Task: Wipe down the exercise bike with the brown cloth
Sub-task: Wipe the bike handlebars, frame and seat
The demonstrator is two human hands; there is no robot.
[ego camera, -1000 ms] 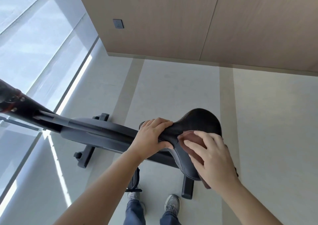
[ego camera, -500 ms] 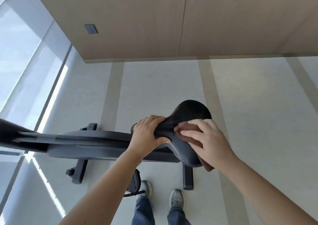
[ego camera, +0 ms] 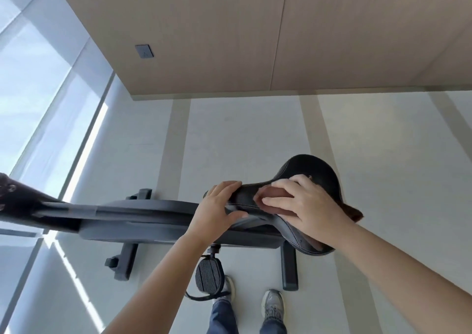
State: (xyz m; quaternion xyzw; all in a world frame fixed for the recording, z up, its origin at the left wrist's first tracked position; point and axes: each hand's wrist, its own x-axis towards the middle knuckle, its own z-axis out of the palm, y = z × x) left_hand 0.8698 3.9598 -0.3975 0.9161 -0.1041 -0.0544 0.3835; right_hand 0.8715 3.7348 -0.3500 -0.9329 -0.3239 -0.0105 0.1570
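Compared with the frame half a second ago, I see my right hand [ego camera: 304,203] has slid along the black padded saddle [ego camera: 314,170] toward its narrow nose, so the gap to my left hand [ego camera: 217,208] has shrunk. The view has also tilted: the grey wall switch plate [ego camera: 144,51] sits lower and further right, and the ribbed black pedal [ego camera: 208,275] now shows in full beside my feet.

My left hand is clenched around the saddle's nose, fingers [ego camera: 224,186] curled over the top and thumb tucked underneath, forearm reaching up from the lower left. My right hand lies flat, palm down, fingers spread and pointing left, pressing the brown cloth [ego camera: 277,192] against the saddle's near side; it is grasping nothing but the cloth pinned beneath it. The cloth peeks out between my fingers, and one corner trails out past my wrist on the right.

The dark grey exercise bike [ego camera: 143,221] stands on the pale tiled floor [ego camera: 242,134], its frame running left toward the window [ego camera: 33,103].

Count: two hands, one cloth, one saddle, one pedal visible, two floor stabiliser bars, two grey trainers [ego camera: 273,305], one wall switch plate.
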